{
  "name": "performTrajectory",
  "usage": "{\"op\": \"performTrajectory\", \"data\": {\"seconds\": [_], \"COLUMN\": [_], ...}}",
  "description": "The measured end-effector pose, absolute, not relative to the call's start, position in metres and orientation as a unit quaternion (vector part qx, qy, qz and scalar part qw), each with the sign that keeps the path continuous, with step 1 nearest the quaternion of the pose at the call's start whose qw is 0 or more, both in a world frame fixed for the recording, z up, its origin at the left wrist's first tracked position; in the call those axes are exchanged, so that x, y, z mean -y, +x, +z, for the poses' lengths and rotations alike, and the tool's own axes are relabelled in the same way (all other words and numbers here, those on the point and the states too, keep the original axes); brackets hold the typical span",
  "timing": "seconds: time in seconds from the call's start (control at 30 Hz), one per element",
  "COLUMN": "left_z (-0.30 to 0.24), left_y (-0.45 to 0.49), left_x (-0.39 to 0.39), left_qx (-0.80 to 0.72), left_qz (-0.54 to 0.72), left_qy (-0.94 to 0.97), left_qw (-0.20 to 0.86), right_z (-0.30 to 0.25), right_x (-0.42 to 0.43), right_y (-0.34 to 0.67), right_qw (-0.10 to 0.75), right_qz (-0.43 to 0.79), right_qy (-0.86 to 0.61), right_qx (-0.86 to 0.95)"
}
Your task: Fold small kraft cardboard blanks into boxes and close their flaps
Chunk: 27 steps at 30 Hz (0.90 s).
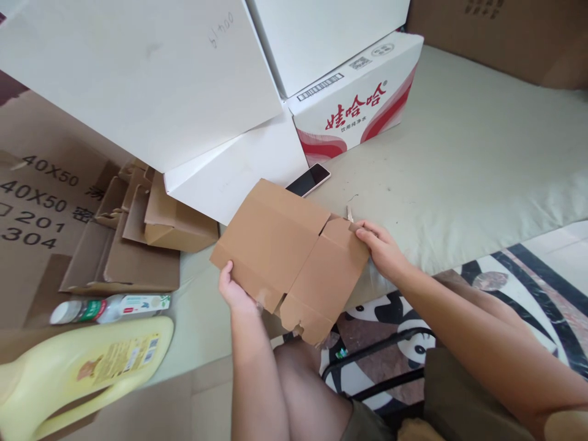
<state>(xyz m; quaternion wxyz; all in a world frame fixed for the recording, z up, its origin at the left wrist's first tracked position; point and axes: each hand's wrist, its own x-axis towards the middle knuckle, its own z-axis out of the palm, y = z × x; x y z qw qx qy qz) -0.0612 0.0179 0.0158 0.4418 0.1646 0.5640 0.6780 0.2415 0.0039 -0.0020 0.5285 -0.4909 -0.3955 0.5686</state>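
Head view: we grip the flattened cardboard box (289, 260) by opposite edges with left hand (235, 293) and right hand (382, 248), phone (309, 180) just behind it on the pale floor (482, 141), white cartons (151, 79) beyond.

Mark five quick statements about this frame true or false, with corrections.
1. Both hands, left and right, hold the flat cardboard box. True.
2. The phone lies on top of the flat cardboard box. False: the phone lies on the pale surface behind it, next to a white box.
3. The yellow jug stands upright. False: the yellow jug lies on its side.
4. A small bottle lies on its side just beyond the yellow jug. True.
5. The right hand holds the phone. False: it grips a corner of the flat cardboard box.
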Motion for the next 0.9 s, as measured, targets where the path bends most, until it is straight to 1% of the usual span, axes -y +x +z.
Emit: {"op": "performTrajectory", "data": {"seconds": [0.53, 0.9], "left_z": [0.0124, 0.0092], "left_y": [-0.0617, -0.064], "left_x": [-0.0201, -0.0208], "left_qx": [-0.565, -0.566], "left_qz": [0.682, 0.679], "left_qy": [0.147, 0.149], "left_qw": [0.441, 0.443], "right_z": [-0.0066, -0.0081], "right_x": [-0.0047, -0.0057], "right_y": [0.2403, 0.2393], "right_qw": [0.517, 0.53], "right_qz": [0.582, 0.59], "right_qy": [-0.496, -0.487], "right_qx": [0.386, 0.365]}}
